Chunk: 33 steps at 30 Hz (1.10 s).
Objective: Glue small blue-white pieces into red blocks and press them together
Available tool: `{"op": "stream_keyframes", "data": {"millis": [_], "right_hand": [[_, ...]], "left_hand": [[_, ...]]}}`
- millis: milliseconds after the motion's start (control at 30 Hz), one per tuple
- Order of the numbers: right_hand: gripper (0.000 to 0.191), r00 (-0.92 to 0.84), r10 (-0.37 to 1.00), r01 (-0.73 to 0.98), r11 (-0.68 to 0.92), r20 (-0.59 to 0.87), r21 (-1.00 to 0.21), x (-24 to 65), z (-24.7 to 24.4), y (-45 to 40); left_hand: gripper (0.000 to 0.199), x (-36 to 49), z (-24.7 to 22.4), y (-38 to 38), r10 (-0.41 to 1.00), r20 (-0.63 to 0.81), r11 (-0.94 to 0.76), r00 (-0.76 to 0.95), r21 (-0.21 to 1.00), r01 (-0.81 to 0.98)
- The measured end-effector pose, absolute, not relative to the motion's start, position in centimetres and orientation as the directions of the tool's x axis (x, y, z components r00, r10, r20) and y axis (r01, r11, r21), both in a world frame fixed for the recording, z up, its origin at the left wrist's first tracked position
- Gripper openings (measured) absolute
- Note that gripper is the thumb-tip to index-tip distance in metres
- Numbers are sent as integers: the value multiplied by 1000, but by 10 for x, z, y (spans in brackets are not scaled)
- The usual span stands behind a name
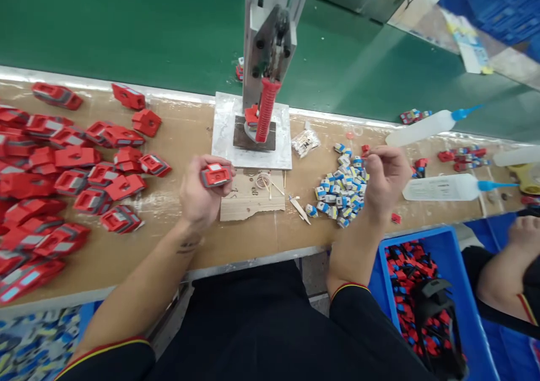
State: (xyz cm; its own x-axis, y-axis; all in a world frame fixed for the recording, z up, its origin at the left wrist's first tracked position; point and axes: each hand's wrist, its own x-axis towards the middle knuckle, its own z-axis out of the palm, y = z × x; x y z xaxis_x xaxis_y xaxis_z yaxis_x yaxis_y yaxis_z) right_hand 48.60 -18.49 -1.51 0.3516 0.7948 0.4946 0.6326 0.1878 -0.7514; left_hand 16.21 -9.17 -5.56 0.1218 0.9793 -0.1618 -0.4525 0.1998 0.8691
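My left hand [202,192] is closed around a red and grey plastic housing [216,175], held left of the press. My right hand [386,178] is raised over the right side of the bench, its thumb and fingers pinched together. A small red piece [365,149] shows beside its fingertips; whether the fingers hold it is unclear. Just left of that hand lies a pile of small blue and white blocks [341,189]. Between my hands stands a press with a red handle [268,111], and a red part [252,115] sits at its base.
Many red housings [76,156] cover the left bench. Cardboard [253,204], cotton swabs [306,142] and a glue tube [300,209] lie centrally. White bottles [441,187] lie at the right, above a blue bin [468,296]. Another person's hand [523,234] is at the right edge.
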Motion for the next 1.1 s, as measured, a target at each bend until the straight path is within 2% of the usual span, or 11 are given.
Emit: {"op": "stream_keyframes", "data": {"millis": [67,167,267,333,400,467,533,600,667,767,1100], "right_hand": [[15,178,879,796,135,443,-590,497,-11,-203],[16,-145,986,929,163,78,-333,490,-18,-213],[28,-200,964,970,169,-176,-174,479,-29,-206],[31,-187,963,976,159,-193,-152,477,-31,-200],[31,-189,980,949,164,-69,-268,476,-28,-195],[29,-161,969,838,235,188,-492,469,-26,-190],[28,-75,893,621,390,444,-680,451,-25,-184],[28,16,821,379,523,571,-763,424,-26,-175],[28,48,814,189,561,578,-806,394,-27,-164],[27,36,841,47,539,540,-841,362,-28,-152],[30,94,880,138,451,465,-882,329,-45,-159]], "left_hand": [[51,159,-53,-88,969,-202,246,142,833,-495],[49,155,-52,-86,960,-222,278,170,811,-514],[48,156,-55,-88,964,-203,264,171,815,-517],[49,159,-57,-91,971,-183,236,152,819,-523],[51,164,-59,-93,974,-170,223,149,825,-519],[54,168,-59,-96,973,-160,224,168,833,-505],[57,171,-60,-100,971,-134,217,200,848,-483],[61,173,-61,-104,973,-90,181,214,873,-453],[63,173,-61,-109,975,-38,127,219,903,-410],[68,171,-62,-113,972,26,61,232,931,-360],[73,167,-64,-114,976,81,-15,204,951,-308]]}}
